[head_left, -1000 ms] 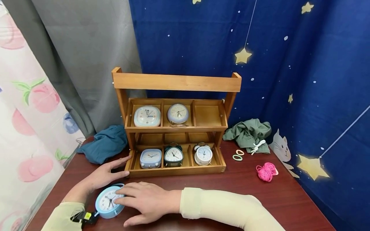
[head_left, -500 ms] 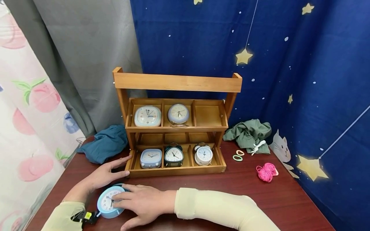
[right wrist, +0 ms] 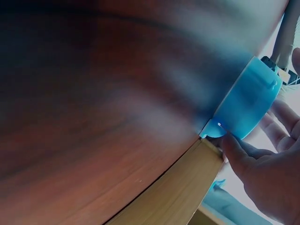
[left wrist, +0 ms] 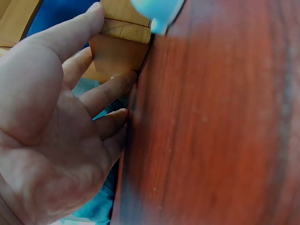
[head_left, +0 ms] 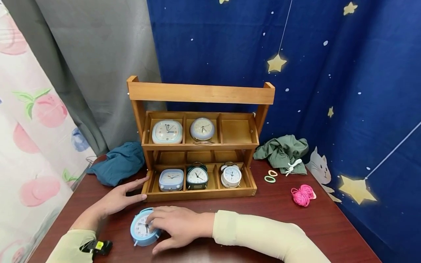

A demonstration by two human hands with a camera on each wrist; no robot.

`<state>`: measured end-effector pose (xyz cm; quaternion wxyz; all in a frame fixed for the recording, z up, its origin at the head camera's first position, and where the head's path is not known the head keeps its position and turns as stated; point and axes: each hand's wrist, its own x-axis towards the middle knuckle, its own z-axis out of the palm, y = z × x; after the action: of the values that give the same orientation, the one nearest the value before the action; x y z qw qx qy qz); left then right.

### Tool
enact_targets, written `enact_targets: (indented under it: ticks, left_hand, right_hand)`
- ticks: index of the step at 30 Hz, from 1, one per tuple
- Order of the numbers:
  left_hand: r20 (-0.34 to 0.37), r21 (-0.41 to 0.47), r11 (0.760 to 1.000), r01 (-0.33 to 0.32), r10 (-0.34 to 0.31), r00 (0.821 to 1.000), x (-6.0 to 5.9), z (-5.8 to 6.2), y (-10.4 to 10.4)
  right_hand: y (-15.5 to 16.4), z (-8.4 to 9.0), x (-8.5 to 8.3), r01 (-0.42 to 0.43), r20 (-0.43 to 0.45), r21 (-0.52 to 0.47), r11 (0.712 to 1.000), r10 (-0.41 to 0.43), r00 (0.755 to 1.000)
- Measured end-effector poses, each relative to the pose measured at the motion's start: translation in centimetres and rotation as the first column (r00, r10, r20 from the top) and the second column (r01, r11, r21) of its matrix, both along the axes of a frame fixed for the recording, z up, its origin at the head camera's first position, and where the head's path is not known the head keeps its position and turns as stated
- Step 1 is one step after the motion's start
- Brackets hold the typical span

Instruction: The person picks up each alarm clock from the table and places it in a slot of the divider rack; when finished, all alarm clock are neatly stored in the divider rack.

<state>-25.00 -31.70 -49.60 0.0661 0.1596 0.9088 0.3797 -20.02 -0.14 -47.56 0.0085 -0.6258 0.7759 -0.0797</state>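
Observation:
A light blue round alarm clock (head_left: pixel 138 229) lies face up on the dark red table in the head view. Spread over it, my right hand (head_left: pixel 179 223) rests its fingertips on the clock's face and upper rim, the thumb held off to the near side. From the right wrist view, one finger touches a small blue part at the edge of the clock (right wrist: pixel 251 98). My left hand (head_left: pixel 115 200) has its fingers stretched out, the tips at the lower left side of a wooden shelf rack (head_left: pixel 200 196). Its palm (left wrist: pixel 56 122) holds nothing in the left wrist view.
Several alarm clocks, such as a dark green one (head_left: pixel 197 177) and a white one (head_left: pixel 231 176), sit in the rack's compartments. Blue cloth (head_left: pixel 116 164) lies left of it; green cloth (head_left: pixel 283 151), hair ties (head_left: pixel 270 179) and pink yarn (head_left: pixel 302 195) lie right.
The blue alarm clock has slid to the right across the table under my right hand, mostly in the last half second. My left hand stays by the rack.

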Motion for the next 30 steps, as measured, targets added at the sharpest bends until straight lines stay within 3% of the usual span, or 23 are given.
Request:
enact_targets:
  ticks: [7,11,14,18,30]
  left_hand:
    - [0.004,-0.005,1.0,-0.004,0.004,1.0,0.0,0.3,0.0]
    - [0.006,-0.008,1.0,-0.007,0.007,1.0,0.1,0.3,0.0]
    - [0.003,-0.009,1.0,-0.009,0.009,1.0,0.1,0.3,0.1]
    - [0.008,-0.001,1.0,-0.009,0.009,1.0,0.1,0.2,0.2]
    - [0.019,0.005,1.0,-0.005,0.005,1.0,0.1,0.1,0.2]
  right_hand:
    - [0.8,0.1,-0.4,0.017,0.058,-0.101,0.995,-0.011,0.998]
    - [0.5,0.0,-0.6,0.103,0.144,-0.141,0.985,-0.082,0.986]
    - [-0.1,-0.1,-0.5,0.193,0.185,-0.084,0.978,-0.175,0.967]
    - [-0.9,-0.2,-0.3,0.274,0.171,0.018,0.962,-0.273,0.947]
    - [-1.3,0.1,-0.3,0.306,0.158,0.085,0.948,-0.316,0.935]
